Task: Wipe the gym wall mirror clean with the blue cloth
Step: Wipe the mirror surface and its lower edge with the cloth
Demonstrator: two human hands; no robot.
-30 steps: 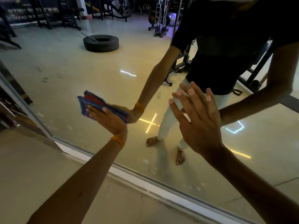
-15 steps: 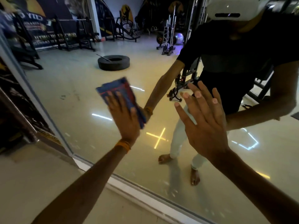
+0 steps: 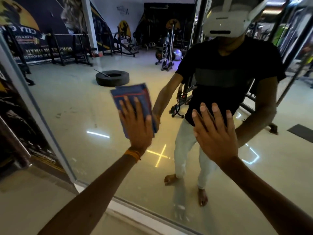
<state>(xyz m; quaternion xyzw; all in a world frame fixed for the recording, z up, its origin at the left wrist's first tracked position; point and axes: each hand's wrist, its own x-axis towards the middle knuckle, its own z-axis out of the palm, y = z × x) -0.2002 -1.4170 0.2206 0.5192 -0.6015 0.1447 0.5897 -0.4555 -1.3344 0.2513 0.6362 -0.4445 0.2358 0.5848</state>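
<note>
Your left hand [image 3: 135,123] lies flat with straight fingers on the blue cloth [image 3: 131,94], pressing it to the mirror [image 3: 76,107]; the folded cloth shows above your fingertips and along the thumb side. Your right hand [image 3: 216,133] rests open on the bare glass beside it, fingers spread, holding nothing. One cloth, two hands, one mirror, with the cloth between the mirror's left edge and your right hand.

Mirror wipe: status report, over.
Left hand flat, pressing folded blue cloth on mirror. Right hand open, fingers spread against the mirror, holding nothing. Nothing blocking the cloth.
</note>
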